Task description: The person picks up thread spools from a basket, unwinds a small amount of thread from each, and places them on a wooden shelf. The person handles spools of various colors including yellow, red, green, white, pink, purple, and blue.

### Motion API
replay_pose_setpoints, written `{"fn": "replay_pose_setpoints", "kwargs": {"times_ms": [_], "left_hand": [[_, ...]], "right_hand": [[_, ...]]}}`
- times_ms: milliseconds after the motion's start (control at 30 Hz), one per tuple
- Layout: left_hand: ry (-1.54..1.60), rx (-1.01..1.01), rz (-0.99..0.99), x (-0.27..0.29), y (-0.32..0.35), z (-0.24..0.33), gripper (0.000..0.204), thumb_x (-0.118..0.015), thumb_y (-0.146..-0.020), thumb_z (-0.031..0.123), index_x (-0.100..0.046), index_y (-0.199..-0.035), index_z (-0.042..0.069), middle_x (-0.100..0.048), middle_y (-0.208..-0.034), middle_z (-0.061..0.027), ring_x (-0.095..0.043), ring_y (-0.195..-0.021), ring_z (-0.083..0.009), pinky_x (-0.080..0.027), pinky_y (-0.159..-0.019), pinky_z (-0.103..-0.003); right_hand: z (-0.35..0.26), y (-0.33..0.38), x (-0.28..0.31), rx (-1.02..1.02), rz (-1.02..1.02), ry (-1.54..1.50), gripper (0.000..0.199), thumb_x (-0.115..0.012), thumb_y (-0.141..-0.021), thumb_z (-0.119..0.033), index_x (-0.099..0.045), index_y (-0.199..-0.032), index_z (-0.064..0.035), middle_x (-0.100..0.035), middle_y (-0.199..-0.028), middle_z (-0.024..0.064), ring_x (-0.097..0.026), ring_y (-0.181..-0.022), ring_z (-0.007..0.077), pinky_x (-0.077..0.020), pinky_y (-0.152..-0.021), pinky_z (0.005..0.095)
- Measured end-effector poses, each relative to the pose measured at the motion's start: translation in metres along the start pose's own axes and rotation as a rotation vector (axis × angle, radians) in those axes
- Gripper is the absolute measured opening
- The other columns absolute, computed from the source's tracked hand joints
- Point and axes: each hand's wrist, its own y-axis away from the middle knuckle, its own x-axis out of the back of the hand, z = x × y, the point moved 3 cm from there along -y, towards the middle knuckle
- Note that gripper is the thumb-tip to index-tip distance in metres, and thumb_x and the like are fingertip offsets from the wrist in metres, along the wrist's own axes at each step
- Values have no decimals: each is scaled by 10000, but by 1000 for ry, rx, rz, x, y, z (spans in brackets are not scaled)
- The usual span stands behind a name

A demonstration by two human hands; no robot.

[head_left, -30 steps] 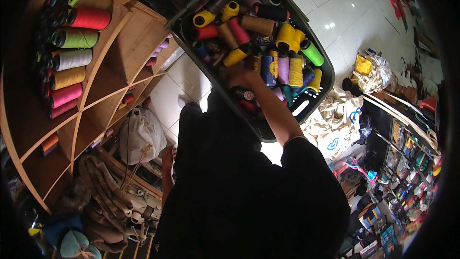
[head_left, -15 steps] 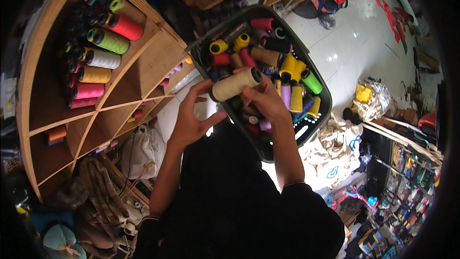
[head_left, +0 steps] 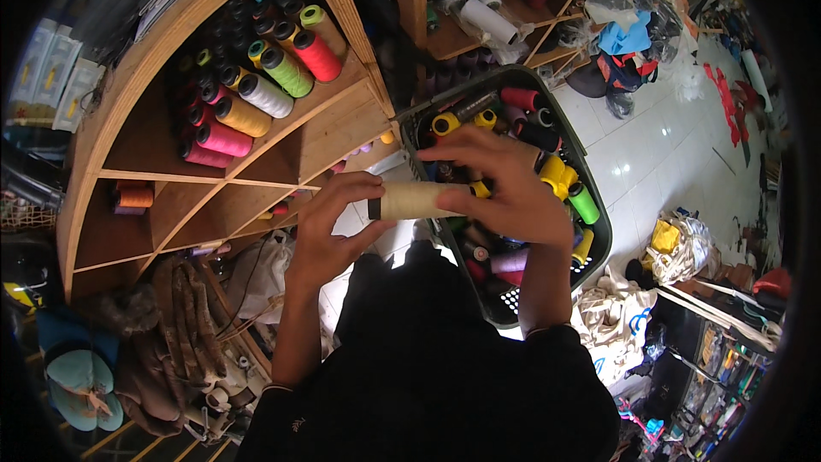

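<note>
A cream thread spool (head_left: 417,200) with a black end lies level between my two hands, in front of my body. My left hand (head_left: 329,227) pinches its black left end between thumb and fingers. Around the right end is my right hand (head_left: 513,197), its thumb against the thread and its index finger stretched out above. The spool's right end is hidden by that hand. Beneath and beyond it stands a dark green plastic basket (head_left: 597,173) of thread spools, among them a yellow spool (head_left: 558,175) and a bright green spool (head_left: 583,203).
To the left is a wooden shelf (head_left: 342,90) with rows of colored spools, including a red spool (head_left: 317,56) and a white spool (head_left: 265,96). Cloth bags (head_left: 617,312) lie right of the basket on the white tiled floor (head_left: 633,154). Slippers (head_left: 81,385) are at lower left.
The cream spool has turned level and come nearer my body. My left hand has closed on its black end, and my right index finger has stretched out. The view has shifted toward the shelf.
</note>
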Motion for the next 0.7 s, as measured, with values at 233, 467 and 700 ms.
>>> {"fn": "replay_pose_setpoints", "kwargs": {"times_ms": [233,467,700], "left_hand": [[-122,-14,37,10,8,6,396,-822,-629,11,-637,-979,26,-653,-1047,-130,-643,-961,-274,-512,-827,-353],[164,134,145,18,26,-20,426,-827,-659,3,-596,-1017,14,-606,-1048,-85,-602,-948,-177,-490,-818,-307],[449,185,183,20,23,-22,315,-720,-787,11,-551,-1052,-1,-571,-1025,-60,-569,-897,-122,-469,-760,-265]], "right_hand": [[-4,-21,-30,49,-47,76,176,-672,-840,-156,-630,-909,0,-588,-991,89,-559,-984,237,-425,-877,335],[17,-22,-44,-98,26,-710,142,-589,-943,-167,-571,-936,-27,-628,-904,49,-601,-873,141,-457,-841,302],[15,-22,-37,7,214,-708,147,-542,-967,-170,-552,-922,-30,-608,-827,52,-610,-864,149,-460,-896,328]]}}
